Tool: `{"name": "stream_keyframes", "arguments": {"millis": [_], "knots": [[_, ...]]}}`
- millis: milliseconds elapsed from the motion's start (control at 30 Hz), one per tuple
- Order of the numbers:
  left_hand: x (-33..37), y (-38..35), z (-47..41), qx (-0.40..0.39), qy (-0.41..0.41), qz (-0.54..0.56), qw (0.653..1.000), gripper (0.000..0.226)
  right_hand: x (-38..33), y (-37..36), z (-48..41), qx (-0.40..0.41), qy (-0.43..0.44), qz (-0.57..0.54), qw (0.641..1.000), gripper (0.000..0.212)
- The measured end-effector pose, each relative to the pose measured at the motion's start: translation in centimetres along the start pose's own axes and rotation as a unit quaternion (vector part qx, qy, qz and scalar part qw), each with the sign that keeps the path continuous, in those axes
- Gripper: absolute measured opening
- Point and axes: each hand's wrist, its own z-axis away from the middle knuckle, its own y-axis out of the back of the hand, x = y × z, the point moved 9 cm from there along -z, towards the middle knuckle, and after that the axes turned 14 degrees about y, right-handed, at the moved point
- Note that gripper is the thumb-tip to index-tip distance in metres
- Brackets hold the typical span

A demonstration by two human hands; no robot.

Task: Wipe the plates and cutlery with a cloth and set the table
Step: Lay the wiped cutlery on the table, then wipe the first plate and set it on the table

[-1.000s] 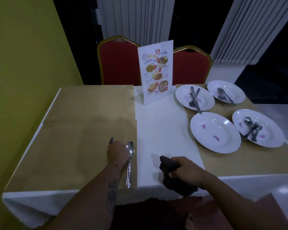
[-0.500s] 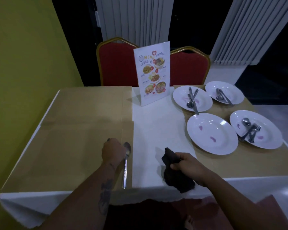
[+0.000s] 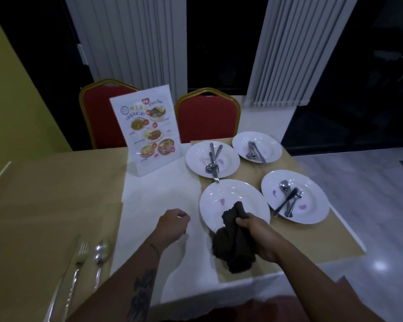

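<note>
The nearest plate (image 3: 234, 203) lies in the centre-right of the frame, directly beneath the right hand (image 3: 258, 235). The right hand is clamped on a dark cloth (image 3: 233, 242), whose upper end is pressed onto the lower part of this plate while its bulk hangs over the near rim toward the bottom of the frame. This plate carries no cutlery; pink smears are visible on its surface. The left hand (image 3: 172, 225) is curled loosely, empty, just left of the plate rim and apart from it, over the white runner (image 3: 158, 196). The right hand is therefore judged the working hand for the wipe, and the left hand is the nearer one for steadying or lifting the plate at its left rim.

A fork (image 3: 76, 263) and a spoon (image 3: 100, 259) are laid side by side at the lower left, long axes running toward the bottom edge, well apart from both hands. Three further plates (image 3: 296, 196) at the right of the frame hold cutlery and appear not yet wiped.

The table (image 3: 44, 194) is covered in tan cloth. A menu stand (image 3: 147, 129) is set upright at the far centre, with two red chairs (image 3: 207, 117) behind it. White vertical blinds (image 3: 135, 38) and dark glass fill the top of the frame.
</note>
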Motion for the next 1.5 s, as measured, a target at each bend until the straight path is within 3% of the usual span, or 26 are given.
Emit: {"name": "stream_keyframes", "arguments": {"millis": [167, 267, 467, 633, 967, 1100, 1233, 1367, 1500], "knots": [[0.8, -6.6, -2.1, -0.047, 0.073, 0.073, 0.994, 0.047, -1.9, 6.4, -1.7, -0.014, 0.006, 0.03, 0.999, 0.037], [1.3, -8.3, -2.3, -0.053, 0.094, 0.127, 0.986, 0.052, -2.4, 9.3, -2.7, -0.009, -0.004, 0.061, 0.998, 0.035], [3.1, -9.8, 0.3, -0.019, 0.095, 0.145, 0.985, 0.024, -1.8, 11.3, -3.8, -0.046, -0.022, 0.076, 0.996, 0.036], [3.7, -9.9, 1.5, 0.005, 0.109, 0.146, 0.983, 0.026, -1.2, 11.4, -4.6, -0.06, -0.034, 0.075, 0.995, 0.047], [1.3, -10.2, 2.8, -0.06, 0.206, 0.285, 0.934, 0.024, -2.1, 9.4, -4.8, -0.106, 0.001, 0.132, 0.986, 0.045], [0.6, -9.4, 3.2, -0.087, 0.205, 0.33, 0.918, 0.032, -2.4, 8.7, -4.7, -0.086, -0.003, 0.16, 0.983, 0.043], [0.5, -9.1, 3.8, -0.12, 0.201, 0.348, 0.908, 0.027, -3.8, 8.5, -4.9, -0.052, 0.005, 0.261, 0.964, 0.042], [0.7, -8.1, 4.8, -0.155, 0.178, 0.367, 0.9, 0.029, -6.8, 5.8, -3.8, 0.004, 0.068, 0.346, 0.936, 0.041], [0.3, -5.9, 5.9, -0.18, 0.158, 0.386, 0.891, 0.019, -8.3, -0.1, -1.6, 0.019, 0.149, 0.362, 0.92, 0.04]]}}
